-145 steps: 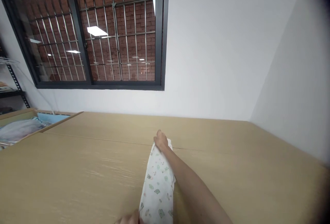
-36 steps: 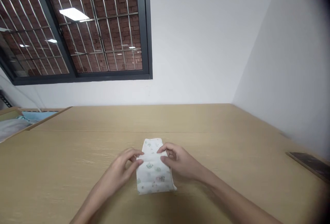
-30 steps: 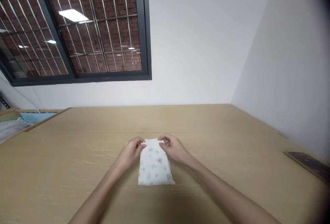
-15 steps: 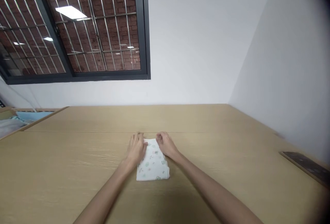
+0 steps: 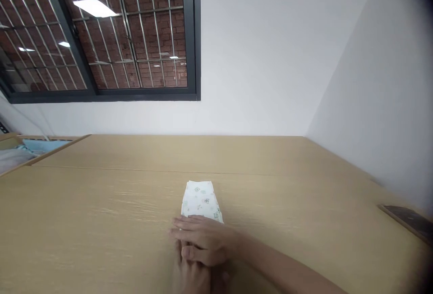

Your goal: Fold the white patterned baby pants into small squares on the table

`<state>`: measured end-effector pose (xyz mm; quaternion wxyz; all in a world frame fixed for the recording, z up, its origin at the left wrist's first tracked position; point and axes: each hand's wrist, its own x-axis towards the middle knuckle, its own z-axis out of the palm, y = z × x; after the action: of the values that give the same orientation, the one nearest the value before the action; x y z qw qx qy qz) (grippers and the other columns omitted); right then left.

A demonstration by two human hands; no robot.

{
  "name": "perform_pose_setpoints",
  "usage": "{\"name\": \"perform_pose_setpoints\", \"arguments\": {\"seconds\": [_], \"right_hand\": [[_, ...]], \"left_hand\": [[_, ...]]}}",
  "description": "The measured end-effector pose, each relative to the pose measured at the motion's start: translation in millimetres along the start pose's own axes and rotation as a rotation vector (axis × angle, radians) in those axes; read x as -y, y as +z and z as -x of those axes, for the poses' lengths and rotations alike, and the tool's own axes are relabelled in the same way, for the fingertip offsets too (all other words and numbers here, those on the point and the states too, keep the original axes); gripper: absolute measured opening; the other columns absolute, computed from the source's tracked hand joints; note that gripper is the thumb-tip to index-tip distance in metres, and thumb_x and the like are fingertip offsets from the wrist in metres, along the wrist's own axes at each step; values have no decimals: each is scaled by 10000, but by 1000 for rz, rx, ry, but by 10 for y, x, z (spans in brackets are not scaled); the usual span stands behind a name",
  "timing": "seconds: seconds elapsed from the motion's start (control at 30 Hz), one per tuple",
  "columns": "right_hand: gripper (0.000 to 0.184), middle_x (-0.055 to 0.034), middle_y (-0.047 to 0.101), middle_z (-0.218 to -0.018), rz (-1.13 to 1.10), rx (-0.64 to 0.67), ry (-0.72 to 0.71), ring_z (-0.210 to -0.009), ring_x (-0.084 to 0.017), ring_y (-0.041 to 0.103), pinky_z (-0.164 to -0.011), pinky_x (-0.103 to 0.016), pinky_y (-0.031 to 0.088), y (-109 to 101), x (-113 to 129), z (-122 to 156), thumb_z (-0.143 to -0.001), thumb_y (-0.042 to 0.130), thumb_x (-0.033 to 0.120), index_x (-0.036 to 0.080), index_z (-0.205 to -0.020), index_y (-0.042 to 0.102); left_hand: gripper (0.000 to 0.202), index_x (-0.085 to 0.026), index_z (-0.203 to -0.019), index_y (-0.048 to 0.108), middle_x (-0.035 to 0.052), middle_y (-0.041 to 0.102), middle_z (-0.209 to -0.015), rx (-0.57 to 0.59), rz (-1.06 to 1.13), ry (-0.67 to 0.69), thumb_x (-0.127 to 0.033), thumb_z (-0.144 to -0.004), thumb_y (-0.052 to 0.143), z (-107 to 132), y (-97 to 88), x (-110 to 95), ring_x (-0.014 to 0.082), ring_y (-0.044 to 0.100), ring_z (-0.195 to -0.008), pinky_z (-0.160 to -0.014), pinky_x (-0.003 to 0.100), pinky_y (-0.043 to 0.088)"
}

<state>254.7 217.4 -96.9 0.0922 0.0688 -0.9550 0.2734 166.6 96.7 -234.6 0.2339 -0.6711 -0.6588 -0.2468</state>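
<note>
Low in the middle of the frame, my right hand [image 5: 204,242] lies flat, fingers together, across the near end of the folded printed cloth [image 5: 201,201] on the wooden table [image 5: 101,222]. My left hand [image 5: 189,276] sits under it at the bottom edge; I cannot tell its grip. I judge the folding nearly done, only pressing left. The cloth's print shows small pictures, no readable writing.

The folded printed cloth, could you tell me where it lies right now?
In the head view the folded printed cloth lies flat mid-table, just beyond the stacked right hand and left hand.
</note>
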Motion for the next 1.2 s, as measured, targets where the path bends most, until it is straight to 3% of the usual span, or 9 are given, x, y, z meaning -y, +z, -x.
{"name": "perform_pose_setpoints", "arguments": {"seconds": [0.13,0.3,0.5,0.63,0.73,0.9,1.07,1.2], "right_hand": [[517,-67,394,-1594,78,15,44,-1503,-232,294,-1252,-426,174,78,-264,18,-1043,460,369,285,-1546,378],[541,-105,311,-1627,264,-11,140,-1521,-263,243,-1249,-507,146,-9,-644,-45,-1067,335,481,237,-1548,378],[626,-70,247,-1648,330,-24,225,-1539,-239,182,-1257,-480,149,-184,-1007,-165,-1055,289,549,228,-1592,266],[659,-46,155,-1670,300,-13,251,-1548,-221,135,-1265,-442,119,-236,-1086,-195,-1050,263,574,233,-1610,189],[650,-44,168,-1667,291,-26,265,-1547,-220,139,-1266,-444,118,-231,-1091,-193,-1051,274,564,236,-1607,198],[630,-41,200,-1662,322,-61,265,-1542,-214,169,-1259,-451,144,-182,-1092,-175,-1054,273,554,249,-1602,221],[585,-90,270,-1646,442,-136,238,-1534,-220,204,-1250,-448,172,-127,-1063,-191,-1068,282,466,191,-1585,288],[493,-147,408,-1577,570,-282,267,-1461,-271,349,-1193,-483,271,-113,-840,-127,-1063,324,361,170,-1510,411]], "left_hand": [[715,-216,-1237,695,195,722,-1097,-29,-152,39,-702,-712,708,-1,14,36,435,653,-1019,-832,598,520],[776,-260,-1385,584,200,638,-1320,-11,-272,18,-718,-760,635,-19,-19,5,461,609,-1151,-853,597,501],[889,-272,-1511,431,205,554,-1434,18,-237,-2,-732,-771,608,-13,-22,-3,486,571,-1218,-888,623,494],[952,-282,-1567,309,210,501,-1482,61,-168,-22,-728,-779,604,15,8,14,514,550,-1238,-891,665,495],[954,-290,-1585,244,211,470,-1506,106,-130,-33,-716,-802,585,30,44,35,528,526,-1263,-898,692,498],[890,-313,-1577,268,193,435,-1535,198,-65,-37,-676,-830,588,38,59,94,537,488,-1302,-918,700,505],[615,-258,-1506,440,167,428,-1544,323,7,-49,-426,-925,547,-140,-241,116,475,495,-1324,-946,614,522],[453,-190,-1423,504,145,594,-1408,381,112,-67,-209,-983,399,-359,-617,245,347,593,-1241,-978,530,502]]}}
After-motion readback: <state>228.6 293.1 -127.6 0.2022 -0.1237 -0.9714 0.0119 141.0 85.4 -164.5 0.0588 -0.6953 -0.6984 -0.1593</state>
